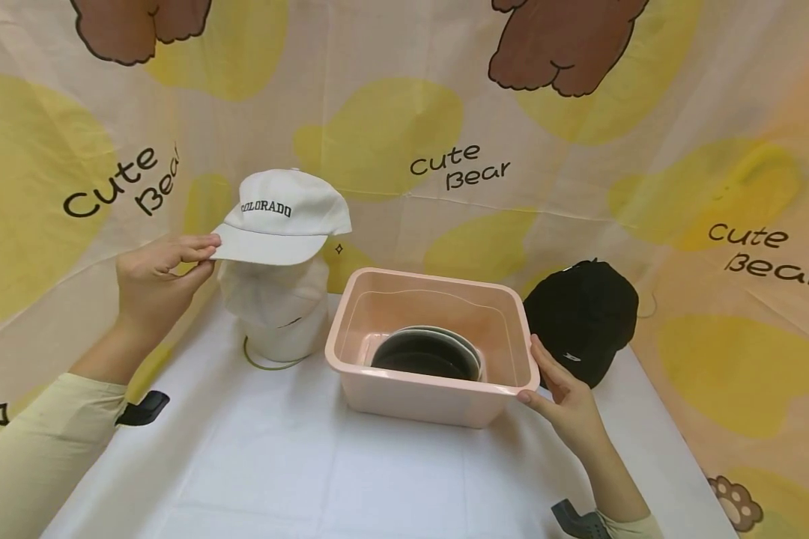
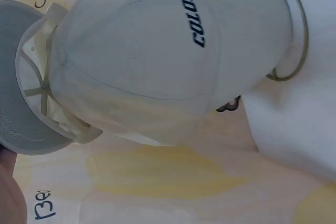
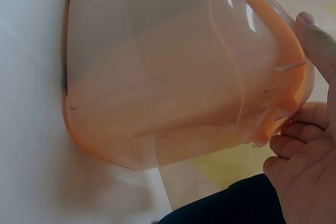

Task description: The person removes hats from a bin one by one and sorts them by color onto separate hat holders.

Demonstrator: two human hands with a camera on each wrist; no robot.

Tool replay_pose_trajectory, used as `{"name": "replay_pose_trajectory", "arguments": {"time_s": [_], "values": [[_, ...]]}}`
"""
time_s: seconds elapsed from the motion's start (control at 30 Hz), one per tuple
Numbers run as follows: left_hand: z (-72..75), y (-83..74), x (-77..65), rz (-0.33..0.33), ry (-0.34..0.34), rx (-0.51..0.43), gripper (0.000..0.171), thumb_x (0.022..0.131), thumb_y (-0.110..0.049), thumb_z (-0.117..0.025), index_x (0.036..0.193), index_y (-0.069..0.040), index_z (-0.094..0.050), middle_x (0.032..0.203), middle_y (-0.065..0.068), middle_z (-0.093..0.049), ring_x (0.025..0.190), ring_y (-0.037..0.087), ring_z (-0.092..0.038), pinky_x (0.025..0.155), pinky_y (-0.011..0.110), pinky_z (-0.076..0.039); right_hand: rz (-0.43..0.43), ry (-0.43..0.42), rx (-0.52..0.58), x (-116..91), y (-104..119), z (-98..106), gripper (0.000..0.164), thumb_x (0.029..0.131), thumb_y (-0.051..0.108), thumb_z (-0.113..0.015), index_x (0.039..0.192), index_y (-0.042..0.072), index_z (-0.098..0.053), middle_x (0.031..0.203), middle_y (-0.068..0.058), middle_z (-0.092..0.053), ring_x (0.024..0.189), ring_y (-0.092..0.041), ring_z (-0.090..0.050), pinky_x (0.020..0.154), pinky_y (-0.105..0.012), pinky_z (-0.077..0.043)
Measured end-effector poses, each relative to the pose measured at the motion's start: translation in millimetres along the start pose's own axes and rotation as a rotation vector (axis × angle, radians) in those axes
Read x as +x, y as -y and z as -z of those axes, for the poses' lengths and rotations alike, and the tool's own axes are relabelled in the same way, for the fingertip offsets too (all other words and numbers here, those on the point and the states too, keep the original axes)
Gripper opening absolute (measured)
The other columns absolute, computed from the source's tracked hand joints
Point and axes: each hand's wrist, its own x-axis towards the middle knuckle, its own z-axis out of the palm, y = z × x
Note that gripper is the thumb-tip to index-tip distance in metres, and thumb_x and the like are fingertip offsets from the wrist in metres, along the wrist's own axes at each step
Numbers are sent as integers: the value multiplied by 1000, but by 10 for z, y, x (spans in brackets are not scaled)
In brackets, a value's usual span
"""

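My left hand [image 1: 162,273] pinches the brim of a white cap [image 1: 283,198] lettered COLORADO, raised over another white cap [image 1: 270,288] at the left. The left wrist view shows the underside of the held cap's brim [image 2: 21,93] and, beside it, the lower cap's lettered crown [image 2: 136,51]. My right hand [image 1: 573,404] grips the right front corner of a pink plastic bin [image 1: 418,404]. Its thumb and curled fingers hold the rim, as the right wrist view also shows. Inside the bin stand dark rounded pieces [image 1: 431,355] with pale edges, partly hidden by the front wall.
A black cap [image 1: 583,318] sits right of the bin, close behind my right hand. An olive-edged curve [image 1: 270,367] shows at the foot of the white cap pile. The white-covered table [image 1: 276,457] meets a printed bear cloth [image 1: 377,135] behind.
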Motion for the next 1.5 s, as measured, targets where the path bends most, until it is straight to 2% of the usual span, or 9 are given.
{"name": "replay_pose_trajectory", "arguments": {"time_s": [0.37, 0.53, 0.97, 1.03, 1.07, 1.1, 1.2, 1.3, 1.5], "values": [[72, 11, -354, -20, -40, 16, 21, 65, 28, -70, 81, 15, -75, 87, 34, -71, 102, -6, -69, 96, 13, -53, 10, -3, 20, -19, 2, -9, 81, 83, -5, -81, 154, 8, -45, 165, -10, -33, 144, 9, -32, 108, -9, -37], [117, 35, -530, -17, -50, -51, 21, 62, 30, -68, 78, 18, -73, 88, 33, -72, 101, 0, -72, 95, 16, -55, 7, -5, 4, -11, 16, -6, 81, 84, -3, -81, 155, 9, -45, 165, -9, -34, 144, 8, -32, 108, -9, -37], [198, 33, -783, -71, 65, -54, 20, 62, 26, -70, 78, 15, -75, 89, 28, -74, 106, 0, -71, 96, 14, -54, 1, -9, -9, -13, 25, -4, 81, 84, -2, -82, 155, 10, -45, 165, -8, -34, 145, 7, -33, 107, -10, -37], [212, 42, -821, -82, 86, -59, 13, 67, 21, -71, 79, 15, -75, 91, 27, -75, 107, 0, -71, 97, 13, -53, -2, -11, -5, -11, 28, -2, 81, 83, -2, -82, 155, 10, -45, 165, -7, -34, 145, 7, -33, 108, -10, -37], [223, 49, -840, -86, 100, -54, 7, 74, 14, -73, 80, 15, -75, 92, 25, -76, 108, 0, -70, 97, 13, -53, -3, -12, -3, -10, 30, -2, 81, 83, -2, -82, 155, 9, -45, 165, -7, -34, 145, 7, -33, 108, -10, -37], [232, 56, -861, -91, 113, -43, 8, 80, 6, -75, 80, 15, -75, 93, 24, -76, 109, -1, -70, 97, 12, -52, -3, -12, -2, -10, 33, -3, 81, 83, -3, -82, 155, 9, -45, 164, -8, -34, 145, 7, -33, 108, -10, -37], [259, 80, -938, -108, 142, -17, 37, 97, -21, -72, 82, 13, -76, 97, 16, -78, 109, -3, -68, 97, 9, -51, -7, -13, 2, -8, 39, -2, 81, 83, -2, -82, 154, 8, -45, 164, -8, -34, 145, 8, -33, 107, -10, -38], [284, 102, -1027, -118, 168, 21, 53, 101, -38, -66, 82, 11, -77, 99, 10, -79, 109, -6, -67, 96, 6, -49, -7, -10, 4, -6, 41, -2, 81, 83, -3, -82, 154, 8, -45, 164, -9, -34, 144, 8, -33, 107, -10, -38], [310, 182, -1199, -105, 217, 19, 54, 100, -40, -65, 81, 9, -77, 97, 9, -79, 109, -6, -68, 95, 6, -50, 0, -10, 7, -10, 35, -3, 81, 83, -4, -81, 154, 7, -44, 164, -11, -34, 144, 9, -33, 108, -11, -38]]}}
